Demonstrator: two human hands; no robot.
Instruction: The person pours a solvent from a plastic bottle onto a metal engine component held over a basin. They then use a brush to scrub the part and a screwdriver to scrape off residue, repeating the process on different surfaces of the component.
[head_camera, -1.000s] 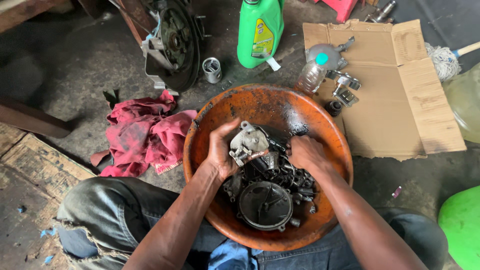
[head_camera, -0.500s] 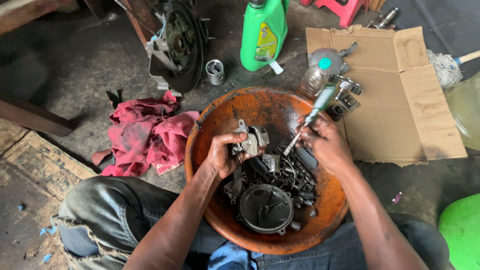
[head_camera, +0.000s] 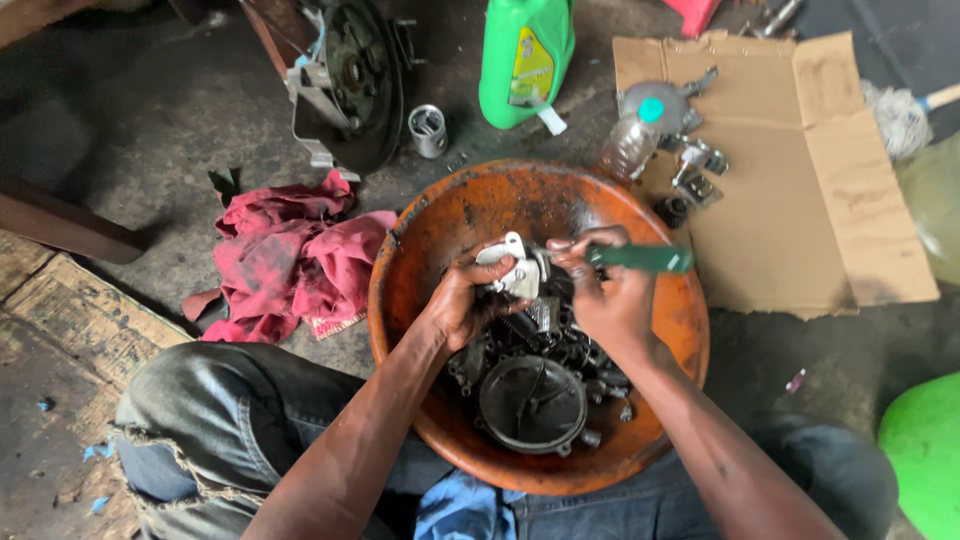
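Observation:
My left hand (head_camera: 462, 298) grips a small silver metal engine part (head_camera: 510, 264) above an orange bowl (head_camera: 440, 225). My right hand (head_camera: 608, 290) holds a green-handled screwdriver (head_camera: 640, 258), its handle pointing right and its tip against the silver part. Beneath both hands the bowl holds several dark oily metal parts, among them a round black cover (head_camera: 531, 402). The bowl rests between my knees, which are in torn grey jeans.
A red rag (head_camera: 290, 262) lies left of the bowl. Behind it stand a green oil jug (head_camera: 525, 60), a small metal cylinder (head_camera: 427, 130) and a dark brake assembly (head_camera: 352, 80). Flat cardboard (head_camera: 800, 180) at right carries a plastic bottle (head_camera: 632, 140) and metal parts.
My right hand came out of the bowl with the screwdriver and swung it level against the silver part. My left hand lifted that part slightly.

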